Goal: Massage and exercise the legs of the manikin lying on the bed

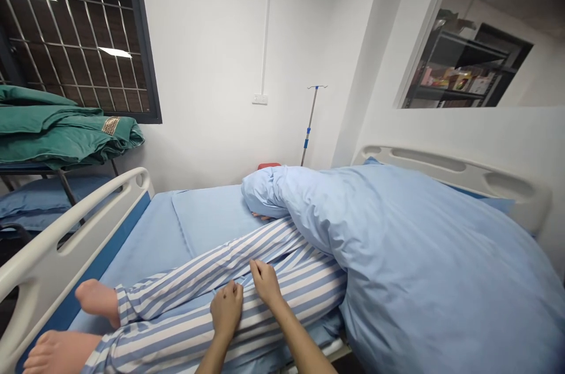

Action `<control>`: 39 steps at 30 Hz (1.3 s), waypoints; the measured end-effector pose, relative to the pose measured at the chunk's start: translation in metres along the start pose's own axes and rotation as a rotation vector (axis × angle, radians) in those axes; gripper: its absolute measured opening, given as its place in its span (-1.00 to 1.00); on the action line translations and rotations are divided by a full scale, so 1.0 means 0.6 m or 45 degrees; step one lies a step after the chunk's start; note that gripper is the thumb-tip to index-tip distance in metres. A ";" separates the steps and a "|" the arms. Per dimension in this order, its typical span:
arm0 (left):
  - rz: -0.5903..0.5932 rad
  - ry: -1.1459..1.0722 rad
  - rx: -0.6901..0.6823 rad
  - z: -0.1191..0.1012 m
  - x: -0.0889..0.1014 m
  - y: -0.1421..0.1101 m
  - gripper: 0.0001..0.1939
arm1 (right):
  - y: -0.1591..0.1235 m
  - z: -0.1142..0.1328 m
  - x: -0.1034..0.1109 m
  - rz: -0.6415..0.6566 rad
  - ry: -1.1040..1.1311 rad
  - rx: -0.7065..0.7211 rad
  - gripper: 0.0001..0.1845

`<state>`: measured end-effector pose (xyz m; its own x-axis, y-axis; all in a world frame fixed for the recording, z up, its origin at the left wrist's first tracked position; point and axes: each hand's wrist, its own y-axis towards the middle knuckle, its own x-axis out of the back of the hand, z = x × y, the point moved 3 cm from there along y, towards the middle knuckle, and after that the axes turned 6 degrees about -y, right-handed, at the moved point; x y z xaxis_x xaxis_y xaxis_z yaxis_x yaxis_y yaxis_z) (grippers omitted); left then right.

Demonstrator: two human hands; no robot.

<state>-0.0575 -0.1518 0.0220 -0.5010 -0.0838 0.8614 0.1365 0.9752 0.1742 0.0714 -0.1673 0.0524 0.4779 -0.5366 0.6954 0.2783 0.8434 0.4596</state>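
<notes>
Blue-and-white striped trousers point(176, 327) cover the two legs of a figure lying on the bed. Its bare feet point(95, 300), with a smooth look like a manikin's, point to the left. My left hand point(227, 310) is closed on the trouser cloth at the inner side of the nearer leg. Just to its right and a little farther up, my right hand point(265, 284) also pinches the cloth, knuckles up. A pale blue quilt point(397, 244), folded back, hides the figure's upper body. Some fingertips point(261, 216) show under the quilt's edge.
The footboard point(106, 203) stands at the left, the headboard point(463, 168) at the right. Behind the bed are an IV pole point(311, 127) and a red object point(268, 166). Folded green bedding point(66, 130) lies on a rack by the barred window point(75, 33).
</notes>
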 end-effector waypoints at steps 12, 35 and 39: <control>0.028 -0.151 0.087 -0.006 0.005 -0.001 -0.72 | -0.024 -0.039 -0.026 -0.014 0.022 -0.160 -0.52; 0.035 -0.349 0.101 -0.076 -0.063 0.010 -0.72 | -0.024 -0.061 -0.019 -0.178 0.479 -0.334 -0.55; 0.099 -0.229 0.066 -0.078 -0.066 0.010 -0.70 | -0.027 -0.056 -0.019 -0.179 0.460 -0.306 -0.55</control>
<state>0.0034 -0.1526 0.0111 -0.6359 0.0255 0.7713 0.1386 0.9870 0.0817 0.0897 -0.1736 0.0184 0.6700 -0.6388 0.3783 0.5265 0.7681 0.3645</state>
